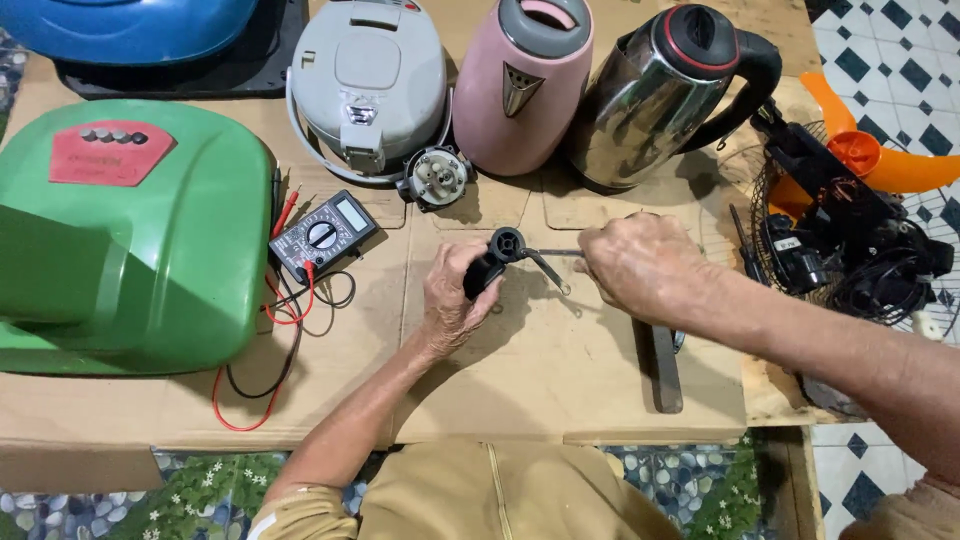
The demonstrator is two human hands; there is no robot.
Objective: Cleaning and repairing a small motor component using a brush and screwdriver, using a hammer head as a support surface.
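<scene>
My left hand (450, 305) grips a small black part (496, 258) with a round end, held just above the cardboard-covered table (560, 380). My right hand (640, 265) holds a thin metal tool (552, 256) whose tip meets the black part's round end. A second thin metal piece (553, 274) angles down from that spot. The fingers of both hands are closed around what they hold.
Along the back stand a grey rice cooker (368, 80), a pink kettle (522, 85) and a steel kettle (655, 95). A round kettle base part (436, 178) lies in front of them. A multimeter (323, 235) with red and black leads sits by a green cover (125, 235). A dismantled fan (850, 215) is on the right, a flat dark tool (665, 365) below my right hand.
</scene>
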